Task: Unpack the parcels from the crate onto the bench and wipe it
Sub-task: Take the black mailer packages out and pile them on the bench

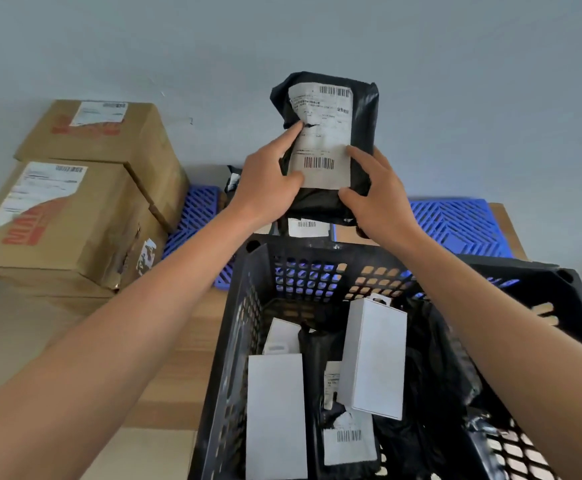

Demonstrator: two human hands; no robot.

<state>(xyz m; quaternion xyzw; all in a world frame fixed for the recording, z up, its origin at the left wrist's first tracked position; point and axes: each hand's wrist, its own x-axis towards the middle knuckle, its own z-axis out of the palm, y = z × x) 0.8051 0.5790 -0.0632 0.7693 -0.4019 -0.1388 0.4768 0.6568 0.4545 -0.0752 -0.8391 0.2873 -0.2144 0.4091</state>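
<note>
Black crate (244, 323) at 6 o'clock holds white boxes (275, 414) and dark bags. Left hand (265, 188) and right hand (376, 202) both grip black parcel (331, 147) at 12, barcode label facing up, print unreadable. Two cardboard boxes (75, 202) at 9, red lettering illegible.

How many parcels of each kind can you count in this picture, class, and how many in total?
Brown cartons stacked at left: 2
White boxes in the crate: 3
Black bags with labels: 3, one gripped by the left hand and right hand, one in the crate, one beyond it
Total: 8
</note>
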